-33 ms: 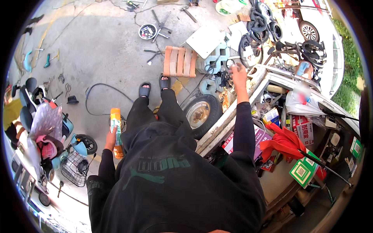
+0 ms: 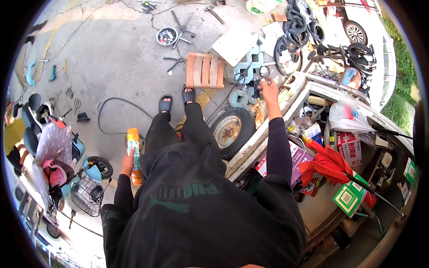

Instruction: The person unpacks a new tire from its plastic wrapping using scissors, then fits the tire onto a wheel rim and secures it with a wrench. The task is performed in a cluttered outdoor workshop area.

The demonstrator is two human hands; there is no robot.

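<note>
My left hand [image 2: 128, 162] is closed round a long orange package [image 2: 133, 152] with a white-and-green panel, held upright beside my left leg. My right hand [image 2: 270, 91] reaches forward over the near end of a white-framed cart bed [image 2: 290, 96]. Its fingers are bent together; whether something small sits between them is hard to see. Just beyond those fingertips are a small round metal-rimmed item [image 2: 264, 71] and pale blue blocks [image 2: 250, 60]. A wheel with a black tyre [image 2: 245, 129] stands below my right hand, against the cart.
A slatted orange-brown seat [image 2: 205, 70] and a white board [image 2: 233, 47] lie ahead of my feet. Tools and a bowl of small parts [image 2: 167, 36] are on the concrete. At left stands a scooter with a wire basket [image 2: 86, 195]. Boxes and a red cloth [image 2: 324, 163] fill the cart.
My right hand has dropped slightly back toward me, its fingers drawn more together. The package in my left hand has barely shifted.
</note>
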